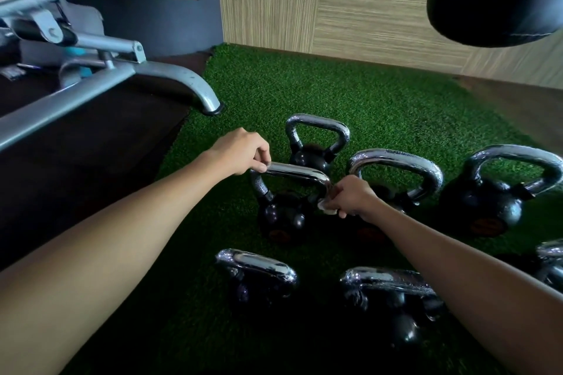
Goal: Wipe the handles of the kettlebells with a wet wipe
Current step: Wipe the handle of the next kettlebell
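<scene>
Several kettlebells [283,216] are standing on turf [365,94], mid-scene | left hand [243,151]: I'm curling fingers round the mid-left handle [295,172] at its left corner, steadying it | right hand [350,198]: fingers clamping wet wipe [324,206] round its right bend.

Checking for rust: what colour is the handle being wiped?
Shiny silver chrome; the handle shows best in the head view.

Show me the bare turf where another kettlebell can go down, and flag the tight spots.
Widest free patch: the turf between the far kettlebell and the wood wall. A smaller one lies between the bench foot and the left grip holding the middle handle. Tight: the kettlebell cluster, where the right grip fills the middle gap with the wet wipe.
</scene>
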{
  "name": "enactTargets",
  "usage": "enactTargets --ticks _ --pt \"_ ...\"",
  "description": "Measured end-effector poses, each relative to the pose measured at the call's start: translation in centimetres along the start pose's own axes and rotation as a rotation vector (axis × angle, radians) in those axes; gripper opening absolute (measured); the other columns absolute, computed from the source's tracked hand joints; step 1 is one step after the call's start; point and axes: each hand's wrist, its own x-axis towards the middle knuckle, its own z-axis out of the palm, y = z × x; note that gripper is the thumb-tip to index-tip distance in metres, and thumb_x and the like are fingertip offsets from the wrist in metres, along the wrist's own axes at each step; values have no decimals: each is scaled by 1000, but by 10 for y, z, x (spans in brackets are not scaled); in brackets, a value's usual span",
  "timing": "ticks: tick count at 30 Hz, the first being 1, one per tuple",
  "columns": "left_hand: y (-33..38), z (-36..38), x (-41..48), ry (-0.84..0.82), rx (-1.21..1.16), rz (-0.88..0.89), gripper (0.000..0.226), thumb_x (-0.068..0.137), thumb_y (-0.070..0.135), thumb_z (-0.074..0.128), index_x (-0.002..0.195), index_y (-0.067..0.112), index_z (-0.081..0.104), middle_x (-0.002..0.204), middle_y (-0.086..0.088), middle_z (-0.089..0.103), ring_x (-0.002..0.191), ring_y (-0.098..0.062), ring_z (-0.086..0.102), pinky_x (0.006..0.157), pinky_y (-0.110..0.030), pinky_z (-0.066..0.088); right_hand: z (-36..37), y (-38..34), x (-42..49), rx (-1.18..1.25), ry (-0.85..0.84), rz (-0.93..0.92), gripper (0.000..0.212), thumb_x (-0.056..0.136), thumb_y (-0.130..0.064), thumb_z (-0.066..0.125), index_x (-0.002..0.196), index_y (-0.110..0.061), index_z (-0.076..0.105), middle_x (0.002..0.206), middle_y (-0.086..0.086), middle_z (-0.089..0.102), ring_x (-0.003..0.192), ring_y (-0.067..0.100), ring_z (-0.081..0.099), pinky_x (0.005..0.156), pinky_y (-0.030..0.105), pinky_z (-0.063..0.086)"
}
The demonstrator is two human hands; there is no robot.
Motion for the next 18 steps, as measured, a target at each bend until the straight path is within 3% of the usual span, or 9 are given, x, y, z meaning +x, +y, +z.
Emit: enactTargets --ticks 3,6,7,9,12,15,18 --pt "3 -2 -5 -7 -45 -100 15 82 34 85 96 33 80 91 15 77 77 -3 69 72 -26 57 -14 -9 -15 -26 145 26 8 77 -22 85 74 -18 79 79 3 77 61 14 69 62 30 58" --pt "15 -5 -6 80 -183 -207 14 84 43 81 96 36 80 95 16 76 81 -5 66 68 -24 54 -30 -26 -32 102 322 -77 8 77 -28 87 81 -26 80 84 -7 76 77 11 69 66 25 53" --pt "20 -6 -6 80 -349 -249 20 86 50 77 97 34 80 95 16 77 80 -4 64 65 -22 48 -35 -35 -38 214 334 -150 12 77 -28 87 87 -27 81 86 -9 76 79 8 70 69 24 53" --pt "29 -11 -10 -96 -760 -364 39 84 62 71 103 29 79 98 13 79 74 -3 58 60 -21 36 -43 -57 -49 397 336 -269 17 75 -26 88 91 -27 81 83 -12 77 75 0 69 66 18 49" --pt "26 -12 -11 -303 -1127 -375 65 70 62 78 116 16 74 104 10 76 59 0 49 50 -17 30 -48 -85 -51 398 396 -395 19 72 -23 90 89 -26 82 78 -14 76 62 -11 62 58 4 42" --pt "19 -10 -9 -270 -1315 -424 42 69 46 84 93 15 69 77 8 59 55 1 45 43 -13 31 -45 -104 -46 414 389 -467 20 69 -16 92 86 -20 81 77 -15 75 67 -9 67 64 4 48" --pt "10 -10 -11 -209 -1382 -394 22 82 37 79 86 19 68 73 9 56 57 1 44 46 -12 33 -38 -117 -37 449 388 -496 21 67 -15 93 82 -20 79 78 -13 76 73 3 73 71 16 58"
